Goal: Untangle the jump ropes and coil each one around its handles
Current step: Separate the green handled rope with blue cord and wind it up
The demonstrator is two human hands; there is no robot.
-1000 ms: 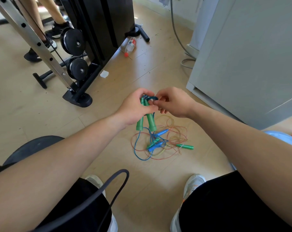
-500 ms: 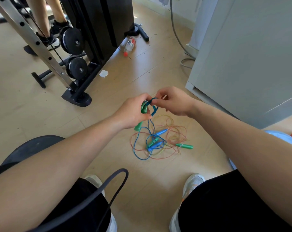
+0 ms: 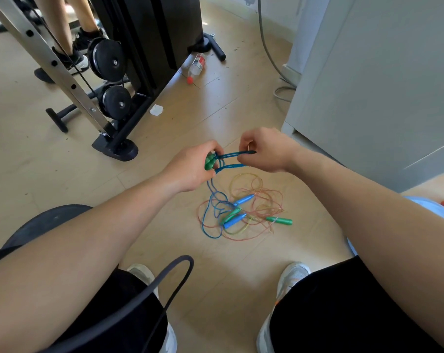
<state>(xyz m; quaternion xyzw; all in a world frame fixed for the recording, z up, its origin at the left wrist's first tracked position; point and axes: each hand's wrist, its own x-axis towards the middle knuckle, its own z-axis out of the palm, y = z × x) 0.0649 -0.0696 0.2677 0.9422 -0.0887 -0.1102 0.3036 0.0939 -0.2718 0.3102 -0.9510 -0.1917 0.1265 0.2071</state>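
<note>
Above the tangled pile of thin coloured ropes (image 3: 243,217): two green plastic handles (image 3: 210,162) are being gripped in the curled left hand (image 3: 190,169). Their thin blue cord (image 3: 232,159), judged light, limp and best taken near the handles, is being pinched taut by the right hand (image 3: 266,151).

Pale beige wood-plank floor (image 3: 63,174) ran throughout, brightly lit, dark specks scattered near top. Black gym machine frame (image 3: 152,42) stood upper left; perforated silver steel upright (image 3: 50,62) slanted across it, two black round discs (image 3: 106,58) mounted beside. Clear plastic bottle with red cap (image 3: 196,67) lay by machine's base. Crumpled white scrap (image 3: 156,110) lay nearby. Large pale grey cabinet (image 3: 381,85) filled right side; grey cable (image 3: 266,54) trailed down past its far corner.
</note>
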